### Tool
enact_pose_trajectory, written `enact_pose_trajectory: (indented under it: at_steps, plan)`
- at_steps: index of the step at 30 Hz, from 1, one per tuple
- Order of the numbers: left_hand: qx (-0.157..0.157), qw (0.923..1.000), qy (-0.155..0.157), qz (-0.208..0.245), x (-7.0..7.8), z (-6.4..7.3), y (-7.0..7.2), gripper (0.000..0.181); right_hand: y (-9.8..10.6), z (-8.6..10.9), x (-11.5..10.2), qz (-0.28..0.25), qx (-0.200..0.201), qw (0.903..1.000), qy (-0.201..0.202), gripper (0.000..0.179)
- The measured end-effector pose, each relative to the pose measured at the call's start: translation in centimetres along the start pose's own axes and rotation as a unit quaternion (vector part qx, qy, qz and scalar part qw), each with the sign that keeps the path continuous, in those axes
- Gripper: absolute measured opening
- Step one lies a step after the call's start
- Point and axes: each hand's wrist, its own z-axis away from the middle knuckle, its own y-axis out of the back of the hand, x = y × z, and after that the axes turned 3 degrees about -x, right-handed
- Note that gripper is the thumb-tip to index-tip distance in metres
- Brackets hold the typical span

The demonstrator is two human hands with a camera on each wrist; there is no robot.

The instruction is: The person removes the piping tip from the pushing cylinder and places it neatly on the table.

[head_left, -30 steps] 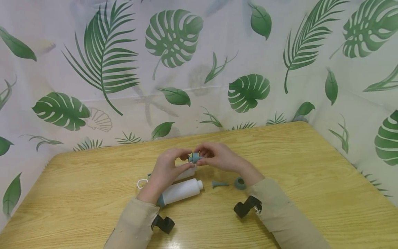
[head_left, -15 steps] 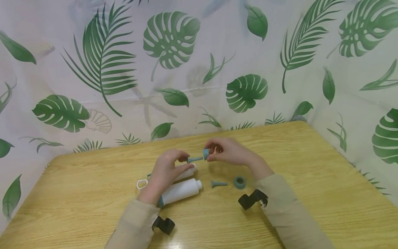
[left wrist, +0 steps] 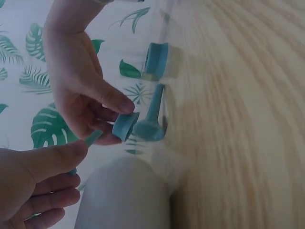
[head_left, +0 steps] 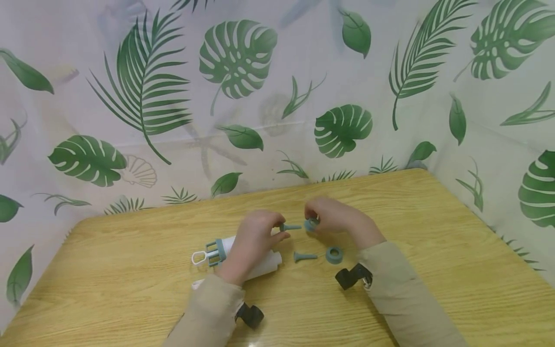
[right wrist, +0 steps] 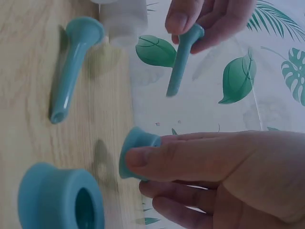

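Observation:
In the head view my left hand [head_left: 256,238] pinches a small teal flared nozzle [head_left: 293,227] by its wide end, its thin tube aimed right. Facing it, my right hand [head_left: 333,216] holds a teal ring-shaped cap [right wrist: 127,152] between thumb and fingers. Cap and nozzle are apart, a little above the table. A second teal nozzle [head_left: 306,257] lies on the table below the hands, with another teal ring cap [head_left: 334,255] to its right. Under my left hand lie two white plunger-type cylinders, one with a teal collar [head_left: 221,249]; the forearm partly hides both.
The collared cylinder ends in a white pull loop [head_left: 199,258] at its left. The nearer white cylinder [head_left: 268,265] points its narrow neck right. The wooden table [head_left: 412,221] meets a leaf-print cloth backdrop [head_left: 282,111] at its far edge.
The cap was around the nozzle a second ago; my right hand has drawn it off rightward and lowered it. My left hand has moved right with the nozzle, uncovering the collared cylinder.

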Motion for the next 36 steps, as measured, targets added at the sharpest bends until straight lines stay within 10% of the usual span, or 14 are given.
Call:
enact_pose_trajectory:
  at_steps: [17,36]
  plan:
    - [-0.067,0.9933,-0.006,-0.094,1.8,-1.4,-2.2,0.025,-0.1,0.6,0.3,-0.002,-0.069,0.995,-0.072,0.018]
    - [-0.166,0.9652,0.029,-0.2,2.0,-1.9,-2.8,0.031,0.0,0.9,0.3,-0.031,-0.089,0.9928,-0.073,0.023]
